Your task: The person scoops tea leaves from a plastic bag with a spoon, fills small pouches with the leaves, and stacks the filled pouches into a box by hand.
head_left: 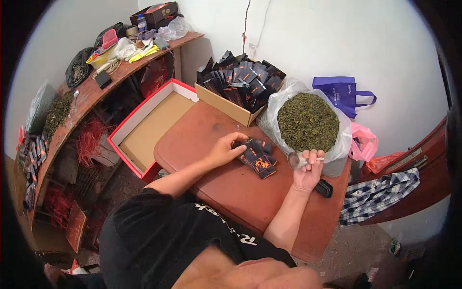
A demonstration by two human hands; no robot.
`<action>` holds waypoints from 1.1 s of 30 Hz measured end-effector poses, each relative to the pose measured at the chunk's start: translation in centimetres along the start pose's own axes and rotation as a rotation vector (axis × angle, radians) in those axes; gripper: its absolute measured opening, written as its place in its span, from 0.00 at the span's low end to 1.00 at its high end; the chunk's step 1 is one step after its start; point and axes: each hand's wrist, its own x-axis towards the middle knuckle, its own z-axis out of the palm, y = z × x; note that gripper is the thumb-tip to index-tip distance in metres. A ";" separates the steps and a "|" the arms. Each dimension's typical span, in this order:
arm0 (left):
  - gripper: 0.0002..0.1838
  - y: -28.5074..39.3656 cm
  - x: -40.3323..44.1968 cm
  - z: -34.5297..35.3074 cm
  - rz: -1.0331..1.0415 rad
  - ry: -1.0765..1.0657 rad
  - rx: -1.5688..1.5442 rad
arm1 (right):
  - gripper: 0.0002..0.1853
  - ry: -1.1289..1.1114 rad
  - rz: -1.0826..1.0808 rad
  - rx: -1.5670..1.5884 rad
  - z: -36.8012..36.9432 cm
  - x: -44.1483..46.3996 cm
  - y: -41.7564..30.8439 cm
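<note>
My left hand (pixel 227 150) is closed, its fingertips pinching the edge of a black packet (pixel 251 144) over the table. Beneath and beside it lie other black packets with orange lettering (pixel 263 165). My right hand (pixel 309 172) is wrapped round the pale handle of a spoon (pixel 293 161), whose bowl points left towards the packets. What the bowl holds is too blurred to tell. Just beyond the right hand stands a clear plastic bag full of dried green tea leaves (pixel 308 123).
Many black packets fill a cardboard box (pixel 226 105) at the table's back edge. A red-rimmed box lid (pixel 126 153) lies left of the reddish-brown table (pixel 202 132). A black object (pixel 324 188) rests near my right wrist. A cluttered shelf (pixel 103 89) runs along the left.
</note>
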 end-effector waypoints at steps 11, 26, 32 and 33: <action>0.28 3.8 -2.1 0.3 0.228 0.163 0.481 | 0.13 0.033 0.052 0.051 0.2 0.3 1.0; 0.39 8.9 10.0 -9.1 0.438 0.344 0.941 | 0.16 0.074 0.101 0.055 0.4 0.3 1.6; 0.46 9.3 17.0 -11.5 0.162 -0.164 1.089 | 0.15 0.098 0.109 0.036 0.7 0.2 1.6; 0.44 8.9 17.4 -11.5 0.169 -0.169 1.103 | 0.15 0.099 0.108 0.034 0.7 0.4 1.6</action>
